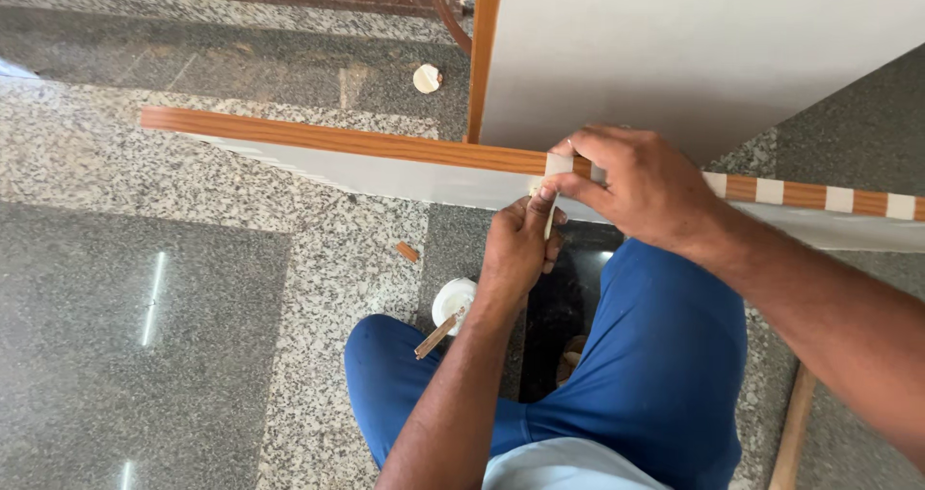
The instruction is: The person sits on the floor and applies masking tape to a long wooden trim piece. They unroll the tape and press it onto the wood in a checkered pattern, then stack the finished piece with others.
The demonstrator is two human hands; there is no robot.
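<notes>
Blue trousers [617,374] are filling the foreground, knees bent over the floor. Above them the left hand [515,249] is pinching the lower end of a short strip of pale masking tape [554,177], while the right hand [641,186] is pressing the strip's upper end down over the wood-grain edge band [328,138] of a smooth white laminate board [385,174]. More tape strips [838,199] are crossing the band further right, spaced apart. A second white board [694,37] is standing behind, also edged in orange-brown wood grain. Below the left wrist a small white cup [451,302] with a wooden stick is sitting on the polished speckled granite floor [145,307], which is reflecting light streaks.
</notes>
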